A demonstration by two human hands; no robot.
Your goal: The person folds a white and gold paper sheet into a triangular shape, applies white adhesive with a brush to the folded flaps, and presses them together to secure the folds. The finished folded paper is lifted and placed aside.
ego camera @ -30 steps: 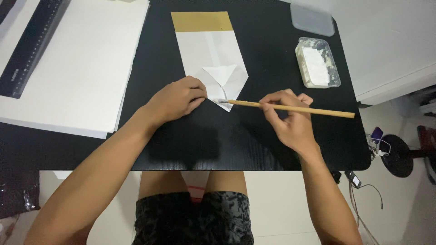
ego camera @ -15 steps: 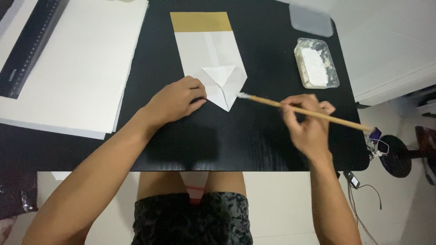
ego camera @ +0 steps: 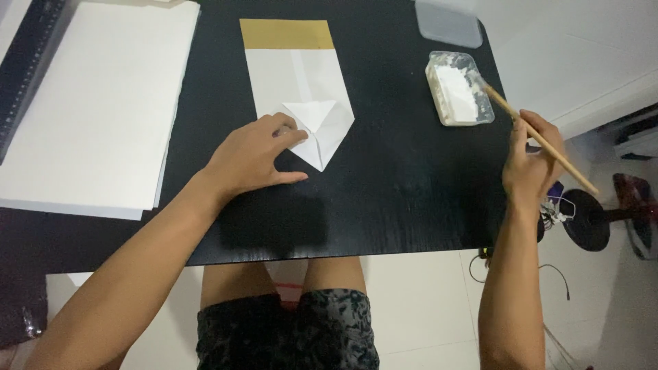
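Pressing down with the left hand [ego camera: 253, 159] on the lower left edge of the folded paper [ego camera: 305, 96] — palm flat on the black tabletop [ego camera: 391, 185], fingers spread and loosely bent, fingertips touching the paper near its small triangular flap, nothing gripped. Lying lengthwise toward 12 o'clock, the paper showing white over most of its length, with a tan band across the far end and a point at the near end, at about 6 o'clock.

Holding a thin wooden brush [ego camera: 541, 140] in the right hand [ego camera: 531, 164], fingers closed around the stick near its middle — hand hovering past the tabletop's edge at 3 o'clock. Slanting from 4 o'clock up to 10 o'clock, the brush tip reaching the near right corner of a clear plastic tub [ego camera: 458, 88] of white paste; whether the tip is dipping in or only touching the rim, cannot tell.

Lying just beyond the tub at 12 o'clock, a clear lid [ego camera: 449, 22]. Resting well apart at 9 o'clock, a stack of large white sheets [ego camera: 96, 103], with a dark ruler [ego camera: 24, 68] along its far left side.
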